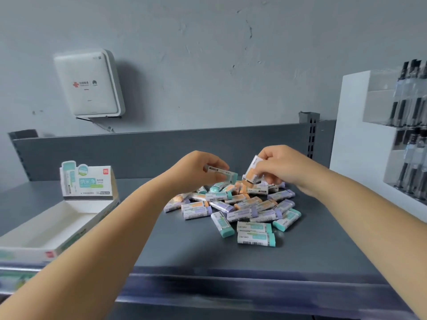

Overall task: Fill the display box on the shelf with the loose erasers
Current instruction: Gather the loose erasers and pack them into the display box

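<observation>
A heap of loose erasers (240, 209) in white sleeves with teal, purple and orange ends lies on the grey shelf (231, 250). Above its back edge, my left hand (196, 169) pinches a teal-ended eraser (223, 174) held level. My right hand (277, 167) grips an orange-ended eraser (253, 172) tilted upright, and its fingers may hide another one. To the left stands the white display box (57, 227) with its printed header card (86, 179) raised. What I can see of the box's inside holds no erasers.
A white rack of black pens (406, 139) stands at the right end of the shelf. A white wall-mounted device (89, 84) hangs above the grey back panel (161, 148). The shelf's front edge (231, 285) runs below my forearms.
</observation>
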`<move>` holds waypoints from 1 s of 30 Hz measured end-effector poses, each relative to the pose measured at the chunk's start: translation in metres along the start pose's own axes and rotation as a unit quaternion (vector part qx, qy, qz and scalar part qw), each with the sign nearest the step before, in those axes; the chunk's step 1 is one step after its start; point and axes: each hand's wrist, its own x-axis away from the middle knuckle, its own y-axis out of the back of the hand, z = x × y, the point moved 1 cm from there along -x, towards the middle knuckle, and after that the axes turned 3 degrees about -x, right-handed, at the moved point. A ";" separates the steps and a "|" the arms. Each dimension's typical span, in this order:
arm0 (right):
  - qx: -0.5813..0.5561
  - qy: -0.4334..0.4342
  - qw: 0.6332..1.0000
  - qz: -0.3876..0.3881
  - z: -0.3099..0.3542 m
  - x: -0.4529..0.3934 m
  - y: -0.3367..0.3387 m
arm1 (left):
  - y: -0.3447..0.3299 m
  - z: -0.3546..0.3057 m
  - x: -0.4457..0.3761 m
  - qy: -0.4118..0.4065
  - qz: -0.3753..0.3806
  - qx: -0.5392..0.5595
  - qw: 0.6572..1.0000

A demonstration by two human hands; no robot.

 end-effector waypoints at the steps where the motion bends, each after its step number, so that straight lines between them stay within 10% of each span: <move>1: -0.020 0.008 1.000 -0.004 0.005 0.001 -0.004 | 0.006 0.003 0.006 0.010 -0.018 0.007 1.000; 12: -0.158 0.048 0.985 0.043 0.066 0.007 -0.077 | 0.064 0.054 0.068 0.091 -0.130 0.112 0.981; 30: -0.201 -0.023 0.979 0.029 0.146 -0.027 -0.244 | 0.144 0.204 0.108 0.112 -0.103 0.195 0.969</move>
